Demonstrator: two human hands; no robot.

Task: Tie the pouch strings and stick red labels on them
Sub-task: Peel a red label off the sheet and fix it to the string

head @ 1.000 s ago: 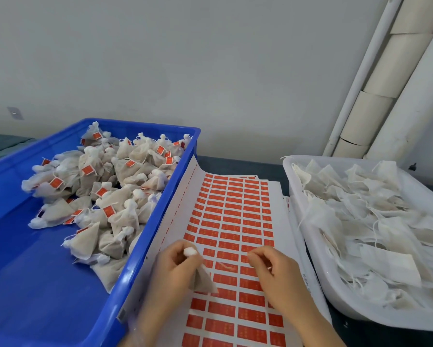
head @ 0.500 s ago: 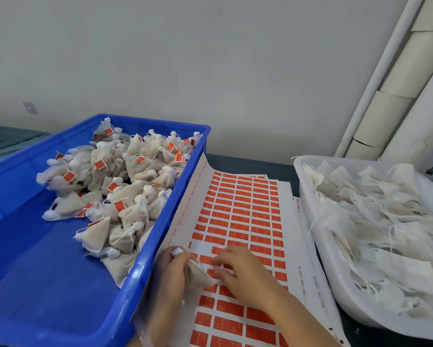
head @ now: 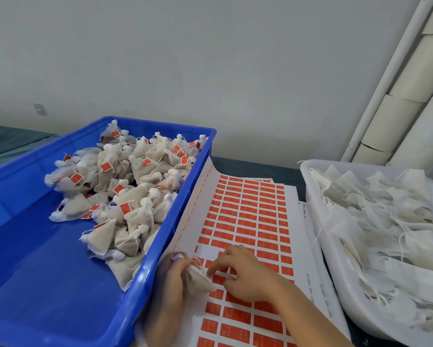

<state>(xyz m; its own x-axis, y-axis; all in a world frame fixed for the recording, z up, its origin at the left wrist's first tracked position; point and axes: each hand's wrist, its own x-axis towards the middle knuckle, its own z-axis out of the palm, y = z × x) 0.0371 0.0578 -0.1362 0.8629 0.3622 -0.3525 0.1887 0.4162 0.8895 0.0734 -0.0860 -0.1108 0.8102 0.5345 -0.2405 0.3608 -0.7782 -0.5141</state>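
My left hand (head: 173, 274) grips a small beige pouch (head: 197, 280) by its tied neck, just right of the blue crate's wall. My right hand (head: 245, 271) lies on the sheet of red labels (head: 250, 216), its fingertips curled down on a label beside the pouch. Whether a label is lifted between them is not clear. The sheet has a few blank spots where labels are gone, near my hands.
A blue crate (head: 157, 261) on the left holds a heap of tied pouches with red labels (head: 125, 186). A white tub (head: 335, 279) on the right is full of flat untied pouches (head: 385, 221). Pale pipes (head: 398, 101) run up the wall at right.
My right hand has slid left across the sheet to the labels next to the pouch. My left hand has stayed put with the pouch. The camera has turned a little left.
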